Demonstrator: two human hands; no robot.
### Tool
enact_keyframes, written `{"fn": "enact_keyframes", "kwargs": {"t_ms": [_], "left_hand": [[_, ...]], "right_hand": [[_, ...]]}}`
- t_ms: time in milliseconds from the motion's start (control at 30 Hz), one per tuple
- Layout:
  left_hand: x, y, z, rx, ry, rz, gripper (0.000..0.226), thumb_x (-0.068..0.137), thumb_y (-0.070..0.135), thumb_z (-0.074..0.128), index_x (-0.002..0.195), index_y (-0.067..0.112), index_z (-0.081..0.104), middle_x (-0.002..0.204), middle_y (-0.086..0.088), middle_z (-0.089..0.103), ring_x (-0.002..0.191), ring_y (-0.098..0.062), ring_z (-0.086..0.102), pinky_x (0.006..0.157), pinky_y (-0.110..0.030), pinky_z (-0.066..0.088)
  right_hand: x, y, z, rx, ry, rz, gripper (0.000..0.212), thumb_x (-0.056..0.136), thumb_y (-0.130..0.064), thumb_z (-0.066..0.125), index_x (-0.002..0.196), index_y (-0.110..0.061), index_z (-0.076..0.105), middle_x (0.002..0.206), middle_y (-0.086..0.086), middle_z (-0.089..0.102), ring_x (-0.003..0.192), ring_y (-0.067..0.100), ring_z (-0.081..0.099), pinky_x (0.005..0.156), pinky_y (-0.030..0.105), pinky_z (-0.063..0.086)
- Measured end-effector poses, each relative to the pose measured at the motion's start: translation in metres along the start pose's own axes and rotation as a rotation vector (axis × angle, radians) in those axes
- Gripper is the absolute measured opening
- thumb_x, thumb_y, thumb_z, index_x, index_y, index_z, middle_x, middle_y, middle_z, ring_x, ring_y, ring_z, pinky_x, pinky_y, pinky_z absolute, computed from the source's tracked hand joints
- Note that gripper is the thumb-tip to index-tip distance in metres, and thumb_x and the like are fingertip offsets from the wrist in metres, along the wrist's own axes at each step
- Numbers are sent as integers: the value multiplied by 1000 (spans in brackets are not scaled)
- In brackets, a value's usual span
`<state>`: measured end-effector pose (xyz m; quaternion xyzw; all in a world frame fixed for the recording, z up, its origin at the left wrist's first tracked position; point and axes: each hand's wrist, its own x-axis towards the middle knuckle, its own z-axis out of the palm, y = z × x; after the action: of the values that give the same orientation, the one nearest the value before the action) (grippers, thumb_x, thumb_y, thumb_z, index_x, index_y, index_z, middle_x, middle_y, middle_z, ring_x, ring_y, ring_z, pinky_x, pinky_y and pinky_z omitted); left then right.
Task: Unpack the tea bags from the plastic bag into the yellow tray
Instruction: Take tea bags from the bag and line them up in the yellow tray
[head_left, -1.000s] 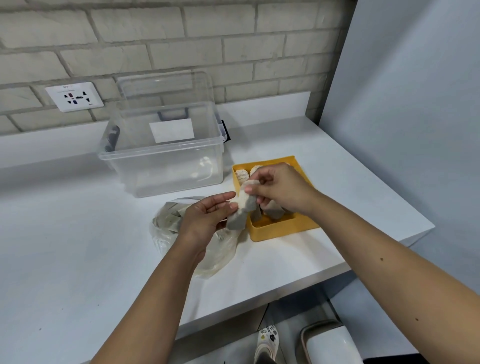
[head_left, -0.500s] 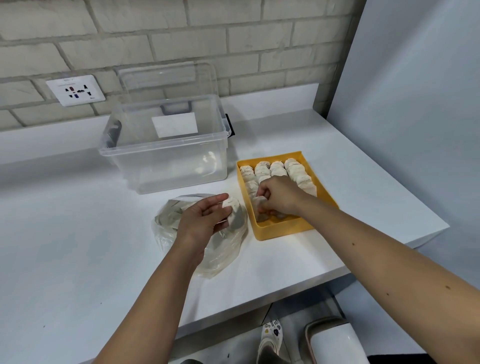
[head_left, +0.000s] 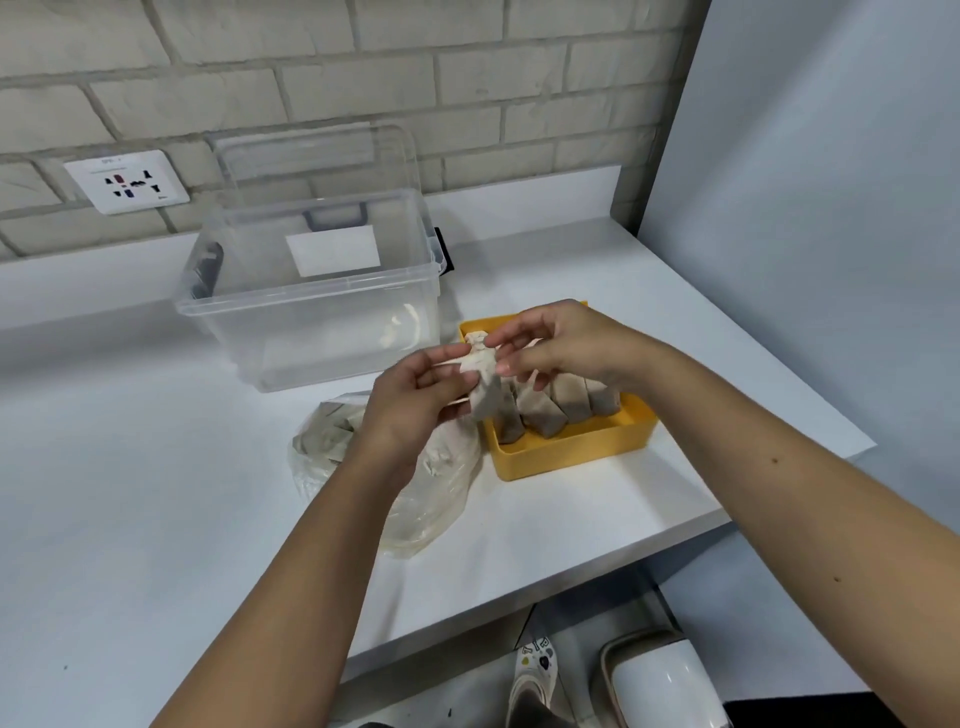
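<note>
Now both hands pinch tea bag (head_left: 480, 387) — above yellow tray (head_left: 576, 447).

Between the fingers (head_left: 441, 361), the beige-grey paper tea bag (head_left: 480, 387) shades from pale cream on top to mottled brown-grey lower down. Just right of the fingers, the yellow rectangular plastic tray (head_left: 571, 452) is plain bright yellow. Below them, the clear crinkled plastic bag (head_left: 431, 499) looks milky on the plain white bench (head_left: 156, 493).

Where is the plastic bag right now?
Head view: the plastic bag lies just left of the yellow tray, in front of the clear box, partly hidden by the left hand.
</note>
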<state>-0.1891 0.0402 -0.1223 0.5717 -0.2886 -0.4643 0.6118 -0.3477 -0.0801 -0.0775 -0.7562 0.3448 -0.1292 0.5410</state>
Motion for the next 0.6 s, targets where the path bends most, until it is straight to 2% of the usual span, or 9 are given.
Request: {"fn": "enact_keyframes", "kwargs": {"t_ms": [67, 133, 200, 267, 367, 400, 467, 533, 600], "left_hand": [[4, 10, 13, -17, -42, 25, 27, 86, -3, 70, 107, 14, 70, 86, 1, 75, 83, -14, 73, 75, -27, 61], [8, 14, 23, -5, -73, 41, 25, 86, -2, 71, 106, 14, 70, 86, 0, 75, 86, -18, 73, 79, -32, 61], [13, 12, 28, 77, -61, 76, 21, 87, 1, 71, 101, 16, 72, 85, -1, 74, 87, -18, 71, 85, -38, 59], [23, 4, 29, 357, -13, 211, 16, 88, 10, 73, 99, 21, 73, 91, 0, 73, 90, -15, 69, 91, -39, 56], [39, -12, 33, 1151, 57, 468, 17, 89, 30, 70, 105, 29, 74, 117, 3, 66, 116, -21, 52, 100, -37, 42], [42, -17, 35, 1325, 59, 501, 19, 90, 35, 67, 107, 31, 73, 125, 3, 61, 123, -23, 45, 104, -37, 34], [49, -24, 44, 1512, 26, 500, 24, 91, 41, 61, 110, 32, 74, 137, 4, 52, 132, -22, 34, 113, -38, 21], [54, -28, 52, 1642, -28, 457, 31, 90, 48, 60, 112, 31, 73, 147, 2, 43, 141, -24, 25, 121, -45, 8], [60, -30, 58, 1765, -72, 397, 43, 88, 57, 60, 117, 27, 70, 154, -2, 35, 148, -28, 16, 121, -53, -3]], "right_hand": [[-5, -7, 0, -90, 32, -19, 27, 78, -17, 80, 103, -9, 72, 88, 7, 71, 71, 10, 66, 64, 26, 57], [-8, -6, -2, -150, 135, -48, 19, 80, -20, 78, 94, -8, 73, 83, 11, 72, 66, 11, 65, 65, 30, 58], [-11, 1, -10, -239, 227, -40, 12, 81, -22, 78, 86, -12, 73, 74, 4, 71, 62, 10, 64, 64, 28, 56], [-16, 11, -20, -391, 292, 0, 10, 80, -26, 79, 83, -18, 73, 70, -4, 69, 63, 10, 64, 66, 24, 53], [-23, 29, -31, -470, 301, 75, 14, 82, -26, 77, 89, -15, 74, 73, -10, 64, 64, 7, 60, 66, 21, 49], [-24, 35, -32, -494, 295, 89, 15, 82, -27, 76, 92, -15, 73, 75, -9, 64, 65, 7, 59, 67, 21, 48], [-25, 45, -35, -564, 309, 105, 17, 83, -29, 75, 93, -16, 73, 84, -4, 66, 75, 12, 60, 72, 24, 46], [-25, 51, -37, -590, 336, 108, 18, 83, -30, 75, 94, -16, 73, 90, -1, 67, 85, 15, 61, 73, 24, 45], [-26, 56, -39, -584, 333, 116, 19, 83, -31, 75, 94, -16, 74, 91, -1, 67, 86, 15, 61, 72, 24, 45]]}}
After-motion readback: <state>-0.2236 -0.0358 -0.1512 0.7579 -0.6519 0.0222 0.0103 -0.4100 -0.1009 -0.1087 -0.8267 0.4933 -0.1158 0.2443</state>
